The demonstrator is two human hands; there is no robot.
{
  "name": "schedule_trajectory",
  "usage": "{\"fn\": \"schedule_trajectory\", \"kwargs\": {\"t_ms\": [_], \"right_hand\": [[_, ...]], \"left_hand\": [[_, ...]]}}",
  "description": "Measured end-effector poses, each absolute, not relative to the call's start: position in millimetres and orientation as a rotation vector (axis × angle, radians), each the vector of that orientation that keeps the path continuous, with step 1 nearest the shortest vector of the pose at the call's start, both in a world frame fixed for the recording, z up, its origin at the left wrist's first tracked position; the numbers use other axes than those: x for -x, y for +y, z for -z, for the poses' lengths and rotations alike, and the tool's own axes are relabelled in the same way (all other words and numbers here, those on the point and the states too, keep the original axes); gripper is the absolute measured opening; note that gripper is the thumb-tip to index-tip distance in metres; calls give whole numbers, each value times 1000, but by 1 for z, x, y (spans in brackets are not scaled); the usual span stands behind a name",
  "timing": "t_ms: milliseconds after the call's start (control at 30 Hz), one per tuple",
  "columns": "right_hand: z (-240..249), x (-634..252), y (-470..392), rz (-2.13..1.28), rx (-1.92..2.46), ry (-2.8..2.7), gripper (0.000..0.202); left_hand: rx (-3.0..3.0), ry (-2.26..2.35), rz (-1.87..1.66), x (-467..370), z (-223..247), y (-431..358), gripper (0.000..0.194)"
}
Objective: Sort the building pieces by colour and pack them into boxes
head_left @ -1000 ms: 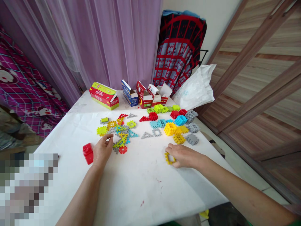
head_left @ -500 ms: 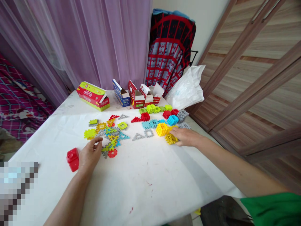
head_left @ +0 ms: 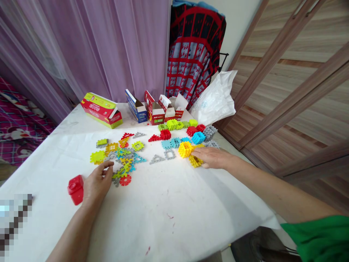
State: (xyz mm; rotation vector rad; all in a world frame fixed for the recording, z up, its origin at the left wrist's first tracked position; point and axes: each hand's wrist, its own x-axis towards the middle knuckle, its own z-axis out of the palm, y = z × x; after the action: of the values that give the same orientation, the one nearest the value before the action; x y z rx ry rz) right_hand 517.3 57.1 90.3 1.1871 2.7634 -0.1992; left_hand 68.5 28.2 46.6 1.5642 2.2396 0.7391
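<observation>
R fingers [head_left: 201, 152] on ylw pcs [head_left: 195, 161]

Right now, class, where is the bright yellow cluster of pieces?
In the head view, the bright yellow cluster is slightly right of centre on the white tabletop, between the grey square frame and the right hand.

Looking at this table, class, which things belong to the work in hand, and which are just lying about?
Seemingly in use:
- mustard-yellow toothed plastic pieces, at the right hand
- mixed multicoloured toothed plastic pieces, beside the left hand

Seemingly lying about:
- red plastic container
- red-and-green oblong cardboard box
- blue cardboard box
- crumpled white bag
</observation>
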Motion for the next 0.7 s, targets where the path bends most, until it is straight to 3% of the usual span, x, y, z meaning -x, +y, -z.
{"fn": "schedule_trajectory", "kwargs": {"t_ms": [700], "right_hand": [[-85,-514,51,190,-1357,2710,51]], "left_hand": [[-1597,2226,-768,-70,-47,27,28]]}}
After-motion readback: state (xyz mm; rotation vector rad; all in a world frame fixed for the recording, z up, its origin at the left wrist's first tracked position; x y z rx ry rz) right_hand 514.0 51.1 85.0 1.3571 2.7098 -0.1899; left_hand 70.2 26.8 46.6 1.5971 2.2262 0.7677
